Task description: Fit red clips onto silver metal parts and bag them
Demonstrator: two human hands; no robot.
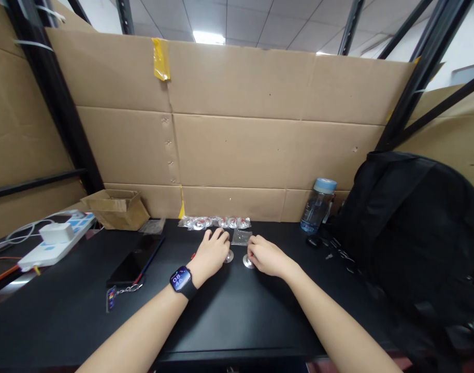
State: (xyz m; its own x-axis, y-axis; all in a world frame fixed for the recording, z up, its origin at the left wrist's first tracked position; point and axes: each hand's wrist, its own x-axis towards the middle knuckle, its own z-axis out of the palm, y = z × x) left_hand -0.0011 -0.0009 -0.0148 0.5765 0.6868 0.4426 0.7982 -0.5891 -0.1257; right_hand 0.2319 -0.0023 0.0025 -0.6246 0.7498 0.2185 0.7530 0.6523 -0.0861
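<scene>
My left hand (212, 255), wearing a dark smartwatch (181, 280), is bent over the table with its fingers curled downward. A shiny silver disc (229, 256) shows beside its inner edge, and the fingers seem closed on it; the thumb is hidden. My right hand (268, 255) is closed in a pinch at a second silver disc (247, 262), whose far part the fingers cover. Between and beyond both hands lies a clear plastic bag (242, 237). A small red thing (193, 256) peeks out left of my left hand, too small to name.
Several silver-and-red pieces in clear wrap (200, 223) line the cardboard wall (237, 155). A phone (138, 259), an open cardboard box (118, 210) and a power strip (58, 243) are left. A water bottle (317, 207), keys (340, 248) and a black backpack (411, 238) stand right.
</scene>
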